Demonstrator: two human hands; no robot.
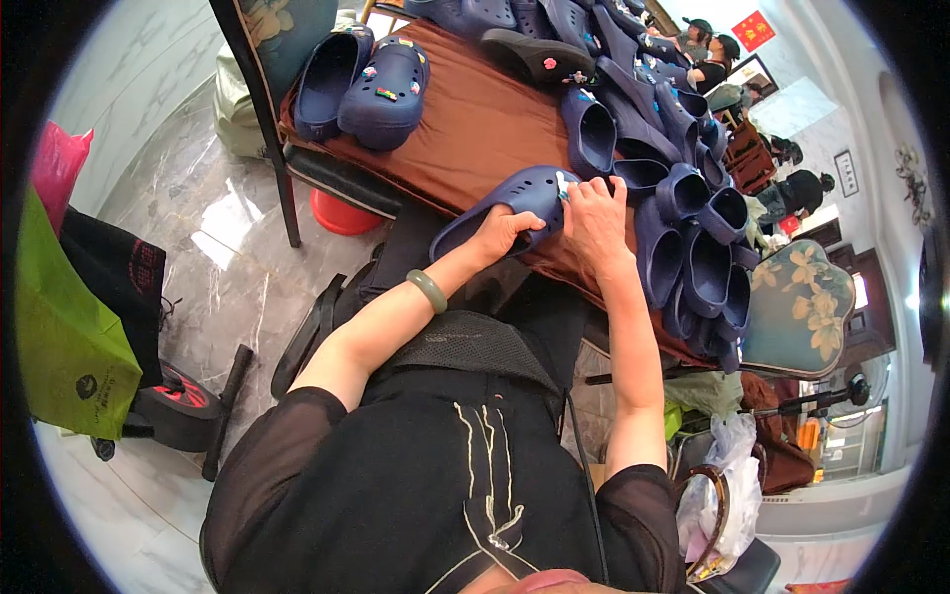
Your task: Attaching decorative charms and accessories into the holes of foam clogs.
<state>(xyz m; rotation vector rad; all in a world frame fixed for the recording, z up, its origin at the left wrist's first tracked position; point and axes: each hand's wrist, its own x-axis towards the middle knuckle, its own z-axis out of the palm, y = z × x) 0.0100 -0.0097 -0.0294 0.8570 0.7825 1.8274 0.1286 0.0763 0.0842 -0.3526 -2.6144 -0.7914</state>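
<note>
My left hand [503, 232]: curled round the side of a navy clog [510, 203], thumb and fingers closed on its rim, holding it just above the surface [475, 129].
My right hand [595, 216]: fingers bunched and closed at the top of the same clog, pinching a small pale charm [563, 185] against its perforated upper.
The clog: tipped on its side, toe pointing to my left, at the near edge of the brown-covered surface, between my two hands.
My left wrist: a pale green bangle [427, 290] sits on it.
Far left of the surface: a pair of navy clogs [362, 83] with coloured charms already on their uppers, lying side by side.
Right of my hands: a heap of plain navy clogs [693, 238], stacked and overlapping along the surface to its far end.
Beneath the surface: a red basin [338, 215] on the marble floor [213, 247].
Floor to my left: a green bag [64, 346] and a black bag [119, 277] near it.
To my right: a cushion with a flower print [797, 307].
Far background: other people, too small to tell what they handle.
</note>
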